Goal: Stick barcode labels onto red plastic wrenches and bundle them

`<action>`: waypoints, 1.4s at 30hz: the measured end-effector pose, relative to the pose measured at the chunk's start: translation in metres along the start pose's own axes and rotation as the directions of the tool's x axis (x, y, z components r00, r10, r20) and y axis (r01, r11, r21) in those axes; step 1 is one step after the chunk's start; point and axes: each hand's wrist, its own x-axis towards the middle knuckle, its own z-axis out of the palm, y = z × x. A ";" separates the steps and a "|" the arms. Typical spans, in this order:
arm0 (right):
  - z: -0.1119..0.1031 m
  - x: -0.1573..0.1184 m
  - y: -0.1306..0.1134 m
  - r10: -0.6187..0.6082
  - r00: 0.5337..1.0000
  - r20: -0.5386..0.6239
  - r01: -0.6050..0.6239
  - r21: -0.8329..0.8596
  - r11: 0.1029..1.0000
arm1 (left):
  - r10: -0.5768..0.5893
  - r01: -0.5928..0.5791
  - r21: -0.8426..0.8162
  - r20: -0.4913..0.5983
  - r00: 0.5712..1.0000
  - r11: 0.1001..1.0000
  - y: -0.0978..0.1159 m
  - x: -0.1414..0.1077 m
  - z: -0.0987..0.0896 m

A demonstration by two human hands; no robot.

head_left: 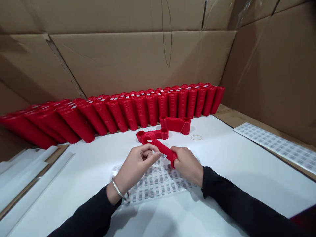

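White desk (234,161), brown cardboard walls (123,62) behind n to the right, w/ 1 thin string loop (171,49) against the back one. White sheets (22,168) way off to the left of L hand (138,164).

Count: 1 red piece (161,147) in use, above the desk btwn both hands. R hand (188,164) is closed round its near end; L hand is mostly curled, thumb n index pinched at 1 small label (163,156) by the piece, can't tell if it's stuck on yet. 1 bracelet (117,188) on L wrist.

Under the hands: 1 barcode label sheet (155,189). 2nd label sheet (276,141) well right of R hand. Just beyond the hands: 1 loose red part (160,134) + 1 red bundle (174,125) w/ a thin band round it, n 1 loose band (197,137) right of that. Farther out, rows of red stacks (128,113) along the back wall, too many overlapping to count.
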 end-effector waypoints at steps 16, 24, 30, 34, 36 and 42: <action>0.005 -0.004 -0.002 0.005 0.999 0.035 -0.002 -0.079 0.997 | -0.054 0.054 0.008 0.006 0.998 0.998 -0.003 0.003 0.003; 0.004 -0.005 -0.003 -0.019 0.999 0.038 0.021 -0.044 0.999 | -0.012 0.014 0.029 -0.048 0.999 0.999 -0.008 0.001 0.007; 0.005 -0.007 -0.003 -0.030 0.999 0.044 0.030 0.013 0.999 | 0.058 -0.035 0.160 -0.137 0.989 0.987 -0.009 -0.002 0.011; 0.006 -0.007 -0.002 -0.045 0.997 0.064 0.039 0.085 0.996 | 0.071 -0.045 0.174 -0.150 0.986 0.984 -0.009 -0.002 0.012; 0.006 -0.007 -0.003 -0.051 0.996 0.076 0.042 0.115 0.992 | 0.043 -0.025 0.134 -0.131 0.990 0.991 -0.010 -0.001 0.012; 0.005 -0.005 -0.003 -0.005 0.987 0.162 -0.040 0.273 0.961 | -0.018 0.018 -0.004 -0.077 0.997 1.000 -0.008 -0.002 0.011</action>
